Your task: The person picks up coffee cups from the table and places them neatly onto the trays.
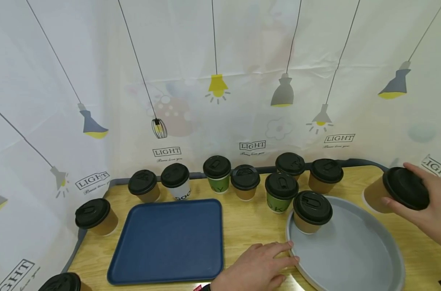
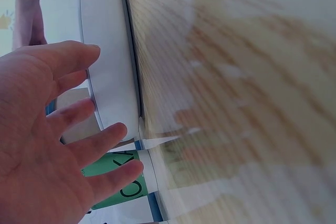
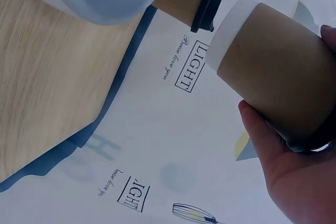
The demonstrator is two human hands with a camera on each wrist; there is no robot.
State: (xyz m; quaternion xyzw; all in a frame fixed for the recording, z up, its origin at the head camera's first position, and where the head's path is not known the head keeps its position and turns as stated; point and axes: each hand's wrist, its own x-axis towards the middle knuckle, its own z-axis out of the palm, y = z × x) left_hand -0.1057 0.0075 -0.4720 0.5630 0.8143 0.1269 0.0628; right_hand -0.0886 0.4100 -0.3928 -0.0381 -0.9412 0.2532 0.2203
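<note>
At the right, my right hand [image 1: 435,218] grips a brown paper cup [image 1: 375,195] by its black lid [image 1: 406,188], the cup tilted on its side with its base to the left. The right wrist view shows the thumb and a fingertip on either side of the cup [image 3: 278,66]. My left hand [image 1: 260,266] has its fingers spread, with fingertips right at the left rim of a round grey tray [image 1: 351,250]; nothing is in its palm in the left wrist view. On that tray, near its upper left rim, stands another brown cup [image 1: 311,210] with a black lid.
A blue rectangular tray [image 1: 169,242] lies on the wooden table [image 1: 254,226] to the left. Behind the trays stand several lidded cups, among them a white cup [image 1: 178,190] and a green cup [image 1: 278,202]. Two brown cups are at the far left. A lamp-print curtain [image 1: 227,48] hangs behind.
</note>
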